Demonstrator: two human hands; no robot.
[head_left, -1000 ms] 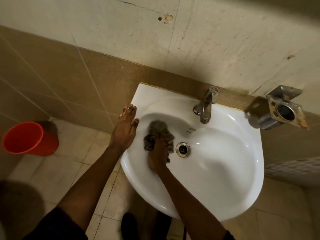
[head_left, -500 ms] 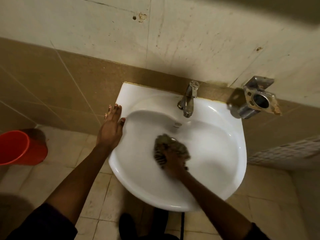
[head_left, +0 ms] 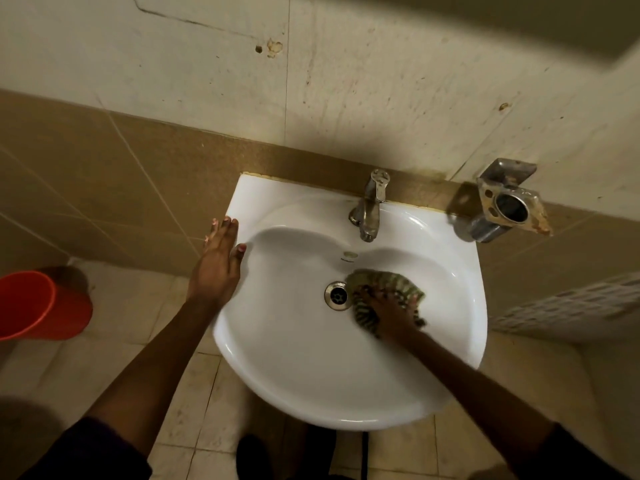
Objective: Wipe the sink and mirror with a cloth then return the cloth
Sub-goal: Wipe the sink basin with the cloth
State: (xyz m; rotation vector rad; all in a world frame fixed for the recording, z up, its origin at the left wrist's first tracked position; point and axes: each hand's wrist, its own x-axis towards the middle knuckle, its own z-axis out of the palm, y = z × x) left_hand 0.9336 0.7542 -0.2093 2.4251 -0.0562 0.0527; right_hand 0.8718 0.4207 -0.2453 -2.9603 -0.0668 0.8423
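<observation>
Down in the bowl, the right hand presses flat on the cloth, fingers bent over the crumpled fabric and gripping it against the white surface. Most of the cloth, striped green and dark, bunches out past the fingertips on the far side and spills a little to either side of the hand; its left edge lies just beside the drain. The hand and cloth are a bit blurred. The left hand rests open on the left rim of the sink, fingers straight and close together pointing to the far side, thumb hooked over the rim's inner edge; it holds nothing. At the far middle of the sink stands the tap, its spout over the bowl. To the right of the tap, a metal holder juts from the wall. Well to the left, on the tiled floor, sits an orange bucket.
</observation>
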